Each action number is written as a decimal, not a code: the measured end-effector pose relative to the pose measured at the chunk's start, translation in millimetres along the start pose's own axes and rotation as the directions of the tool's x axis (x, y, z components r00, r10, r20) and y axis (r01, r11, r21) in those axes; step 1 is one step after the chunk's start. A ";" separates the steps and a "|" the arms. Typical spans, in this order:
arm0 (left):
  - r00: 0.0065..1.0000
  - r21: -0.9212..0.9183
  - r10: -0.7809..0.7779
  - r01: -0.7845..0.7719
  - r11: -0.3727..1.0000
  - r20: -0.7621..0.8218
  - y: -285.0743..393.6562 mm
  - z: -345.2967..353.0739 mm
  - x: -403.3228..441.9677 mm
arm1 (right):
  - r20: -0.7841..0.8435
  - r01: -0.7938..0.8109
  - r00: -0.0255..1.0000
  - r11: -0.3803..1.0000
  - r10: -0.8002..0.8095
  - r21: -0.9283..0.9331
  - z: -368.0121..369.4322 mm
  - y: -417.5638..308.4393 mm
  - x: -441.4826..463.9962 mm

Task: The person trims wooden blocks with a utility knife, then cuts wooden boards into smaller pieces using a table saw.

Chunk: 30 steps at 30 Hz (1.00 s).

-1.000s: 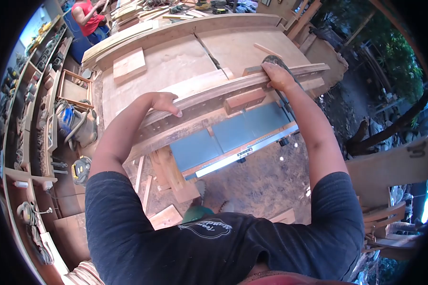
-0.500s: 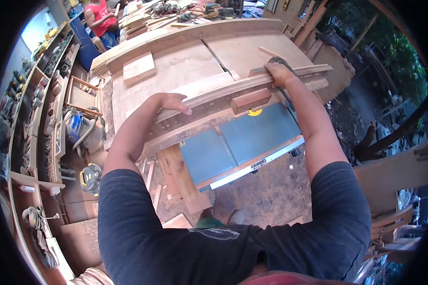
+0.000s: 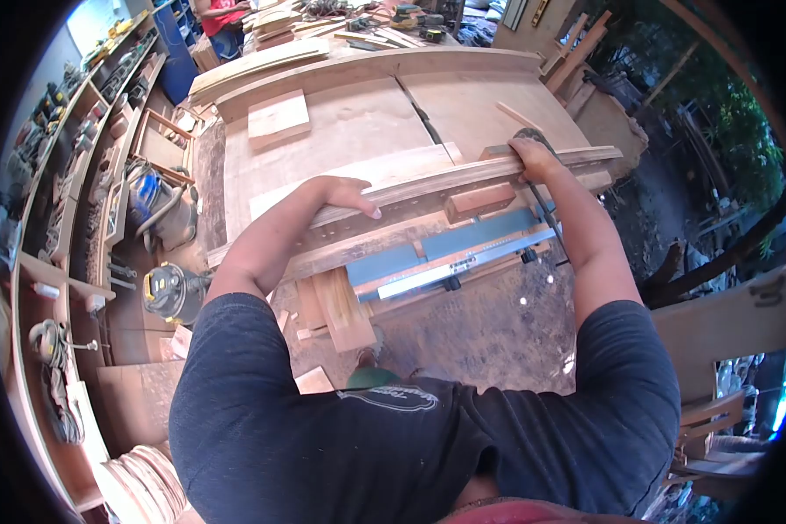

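Note:
A wooden table saw sled [image 3: 349, 109] spans the blue-grey saw table [image 3: 489, 229]. My left hand [image 3: 345, 194] is wrapped over the sled's near fence [image 3: 437, 185], thumb on my side and fingers over the top. Behind it, a pale board [image 3: 402, 164] lies along the fence. Further right, my right hand [image 3: 537, 159] closes over the same fence, beside a small wooden block [image 3: 496, 152] and a dark clamp-like tool [image 3: 546, 210] whose bar hangs down. A reddish block [image 3: 479, 203] sticks out from the fence's near face. The fingertips of both hands are partly hidden.
A square wood piece [image 3: 278, 120] and a thin stick [image 3: 520, 115] lie on the sled. The saw's front rail [image 3: 463, 265] runs nearest me. A shop vacuum [image 3: 173, 293] stands left, by tool shelves [image 3: 83, 144]. A person in red [image 3: 227, 19] is at the back.
The sled has slid toward me over the saw table, both hands staying on the fence. Less blue surface shows, and a yellow part below the reddish block is now hidden. My view has shifted slightly.

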<state>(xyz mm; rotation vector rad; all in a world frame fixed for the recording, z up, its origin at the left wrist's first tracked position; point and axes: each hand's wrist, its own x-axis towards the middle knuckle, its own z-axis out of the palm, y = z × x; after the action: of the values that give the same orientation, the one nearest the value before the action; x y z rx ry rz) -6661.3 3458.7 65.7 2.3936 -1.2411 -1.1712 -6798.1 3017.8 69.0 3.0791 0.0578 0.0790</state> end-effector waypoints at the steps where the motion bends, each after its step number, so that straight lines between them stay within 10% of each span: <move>1: 1.000 0.004 0.003 -0.003 1.000 -0.010 0.4 2.1 -1.8 | -0.002 0.001 1.000 1.000 -0.001 0.000 -3.6 -0.6 -1.8; 14: 0.997 -0.091 -0.063 0.067 0.994 0.039 42.4 -10.6 -37.7 | 0.065 0.096 0.992 0.988 -0.104 0.118 -48.3 22.9 15.0; 16: 0.995 -0.113 -0.076 0.082 0.990 0.059 43.4 -9.5 -35.8 | 0.312 -0.122 0.949 0.869 -0.039 0.479 -52.5 17.9 40.3; 18: 0.996 -0.096 -0.078 0.082 0.992 0.043 42.8 -6.0 -35.9 | 0.154 -0.089 0.988 0.878 0.018 0.470 -41.3 -17.8 67.8; 20: 0.995 -0.149 -0.087 0.093 0.984 0.046 42.9 -4.5 -37.4 | 0.506 -0.442 0.818 0.863 0.275 0.244 -24.0 -62.0 107.0; 22: 0.997 -0.108 -0.077 0.080 0.991 0.029 34.7 3.5 -33.3 | 0.554 -0.231 0.803 0.971 0.222 -0.054 -8.4 -87.5 119.6; 24: 0.999 -0.054 -0.044 0.044 0.998 0.005 32.2 1.3 -33.5 | 0.708 -0.455 0.633 0.891 0.313 0.013 5.9 -86.8 137.3; 28: 0.996 -0.205 0.054 -0.037 0.978 0.077 -18.9 -2.2 -35.2 | 0.685 -0.519 0.625 0.855 0.373 0.007 20.7 -85.2 138.9; 30: 0.972 -0.241 0.015 -0.074 0.968 -0.236 -59.1 5.1 -41.6 | 0.639 -0.402 0.703 0.916 0.312 -0.004 19.5 -76.5 145.8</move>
<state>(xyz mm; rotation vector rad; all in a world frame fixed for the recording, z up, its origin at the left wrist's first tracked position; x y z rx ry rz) -6643.4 3528.2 56.2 2.2284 -1.0041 -0.9372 -6654.3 3098.6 52.2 3.0077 -0.5954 -0.9802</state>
